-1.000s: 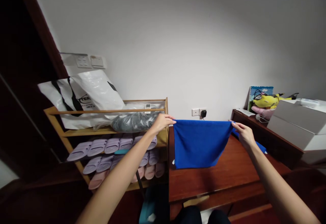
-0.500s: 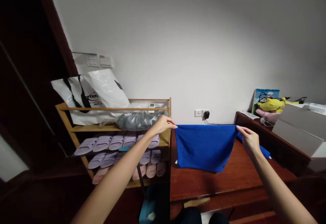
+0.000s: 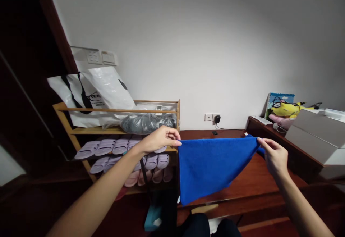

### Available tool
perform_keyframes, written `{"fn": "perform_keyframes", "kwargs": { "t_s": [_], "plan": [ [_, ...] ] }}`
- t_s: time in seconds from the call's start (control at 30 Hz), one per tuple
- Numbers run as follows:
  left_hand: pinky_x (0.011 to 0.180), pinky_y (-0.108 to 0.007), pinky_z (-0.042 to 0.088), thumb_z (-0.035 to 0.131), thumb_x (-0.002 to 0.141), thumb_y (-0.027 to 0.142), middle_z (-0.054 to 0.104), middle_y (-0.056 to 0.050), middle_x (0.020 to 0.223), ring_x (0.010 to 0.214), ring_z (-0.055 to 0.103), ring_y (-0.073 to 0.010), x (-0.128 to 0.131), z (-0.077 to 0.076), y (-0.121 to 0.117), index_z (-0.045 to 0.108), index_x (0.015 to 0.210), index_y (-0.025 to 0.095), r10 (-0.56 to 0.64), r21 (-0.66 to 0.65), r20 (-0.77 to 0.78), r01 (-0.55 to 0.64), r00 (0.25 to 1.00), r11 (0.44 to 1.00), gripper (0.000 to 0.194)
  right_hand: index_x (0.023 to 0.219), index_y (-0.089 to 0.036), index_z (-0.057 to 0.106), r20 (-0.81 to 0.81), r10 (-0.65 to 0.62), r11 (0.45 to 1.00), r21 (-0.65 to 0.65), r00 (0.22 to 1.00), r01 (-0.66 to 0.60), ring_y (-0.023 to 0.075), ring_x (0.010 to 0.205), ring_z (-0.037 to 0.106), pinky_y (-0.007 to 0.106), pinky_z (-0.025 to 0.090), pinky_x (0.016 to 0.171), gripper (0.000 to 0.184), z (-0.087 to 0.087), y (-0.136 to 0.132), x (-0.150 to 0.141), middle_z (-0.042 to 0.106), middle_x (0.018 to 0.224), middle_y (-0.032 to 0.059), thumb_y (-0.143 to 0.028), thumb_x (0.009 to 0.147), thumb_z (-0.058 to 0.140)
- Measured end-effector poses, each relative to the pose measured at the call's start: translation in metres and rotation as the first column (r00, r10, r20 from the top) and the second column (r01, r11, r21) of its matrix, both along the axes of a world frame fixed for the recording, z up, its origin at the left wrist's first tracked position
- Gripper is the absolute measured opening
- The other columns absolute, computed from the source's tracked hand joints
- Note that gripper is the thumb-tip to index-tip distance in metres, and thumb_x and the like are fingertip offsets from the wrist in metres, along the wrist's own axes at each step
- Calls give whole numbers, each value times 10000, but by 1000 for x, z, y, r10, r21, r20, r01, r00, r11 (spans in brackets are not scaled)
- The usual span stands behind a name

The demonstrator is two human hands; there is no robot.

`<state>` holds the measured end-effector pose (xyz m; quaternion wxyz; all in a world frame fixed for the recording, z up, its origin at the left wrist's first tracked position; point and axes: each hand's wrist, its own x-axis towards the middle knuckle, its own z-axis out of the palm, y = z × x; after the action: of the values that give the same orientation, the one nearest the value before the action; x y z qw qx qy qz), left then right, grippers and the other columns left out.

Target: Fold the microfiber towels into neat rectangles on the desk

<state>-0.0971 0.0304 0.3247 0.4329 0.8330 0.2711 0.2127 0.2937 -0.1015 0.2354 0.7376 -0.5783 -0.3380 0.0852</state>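
A blue cloth (image 3: 212, 165) hangs stretched between my two hands, its top edge nearly straight. My left hand (image 3: 163, 138) pinches the upper left corner between thumb and fingers. At the upper right corner, my right hand (image 3: 273, 154) has the cloth in a similar pinch. The lower left part droops farther than the right, and a small white tag shows at that side. Behind and below the cloth lies the reddish-brown wooden desk (image 3: 264, 183). Another piece of blue fabric (image 3: 260, 150) is partly visible behind my right hand.
Left of the desk stands a wooden shoe rack (image 3: 63, 122) with lilac slippers (image 3: 120, 146) and a white bag (image 3: 107, 89). A raised ledge at the right carries a white box (image 3: 309, 127) and a yellow plush toy (image 3: 287, 110). A black plug (image 3: 217, 119) sits in the wall socket.
Both hands have come lower and nearer with the cloth, and they are farther apart. The cloth's lower left corner hangs lower, and more of the desk's back shows above its top edge.
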Motion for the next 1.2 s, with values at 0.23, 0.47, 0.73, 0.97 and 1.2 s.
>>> {"fn": "perform_keyframes", "kwargs": {
  "t_s": [0.23, 0.47, 0.73, 0.97, 1.2],
  "plan": [
    [639, -237, 477, 724, 692, 364, 665, 5, 701, 670, 619, -136, -6, -11, -16, 610, 750, 158, 6, -49, 25, -5, 1000, 999, 243, 755, -164, 657, 13, 57, 996, -66, 998, -56, 112, 664, 520, 217, 422, 602, 360, -19, -8, -2, 620, 721, 1, -431, 560, 798],
    [573, -235, 430, 760, 601, 429, 649, 10, 608, 584, 615, -143, 16, -111, 63, 609, 733, 154, 89, -193, -58, -99, 994, 976, 340, 742, -155, 604, -29, 125, 964, -233, 992, -128, 108, 542, 483, 239, 385, 527, 485, -92, 56, 14, 545, 565, -26, -562, 521, 748],
    [486, -212, 411, 668, 789, 394, 577, 48, 581, 496, 537, -89, 62, -205, 151, 580, 716, 141, 277, -148, -165, -302, 947, 942, 277, 744, -159, 685, -14, -27, 908, -418, 1000, 19, 198, 617, 608, 277, 420, 559, 470, -166, 137, 35, 668, 619, 42, -546, 481, 730],
    [603, -265, 522, 558, 902, 326, 620, -10, 874, 678, 597, -108, 86, -258, 201, 589, 985, 136, 327, -83, -302, -366, 895, 927, 210, 695, -163, 668, -13, -8, 866, -501, 1000, 0, 218, 492, 610, 287, 420, 493, 443, -205, 191, 48, 597, 424, 28, -570, 520, 686],
    [705, -335, 539, 556, 901, 339, 618, -44, 1013, 814, 618, -151, 104, -300, 228, 572, 1083, 149, 407, 90, -475, -417, 780, 904, 264, 658, -193, 625, 46, 66, 830, -557, 997, -29, 212, 527, 647, 293, 474, 496, 395, -250, 230, 57, 680, 582, 47, -584, 605, 612]
  ]
}}
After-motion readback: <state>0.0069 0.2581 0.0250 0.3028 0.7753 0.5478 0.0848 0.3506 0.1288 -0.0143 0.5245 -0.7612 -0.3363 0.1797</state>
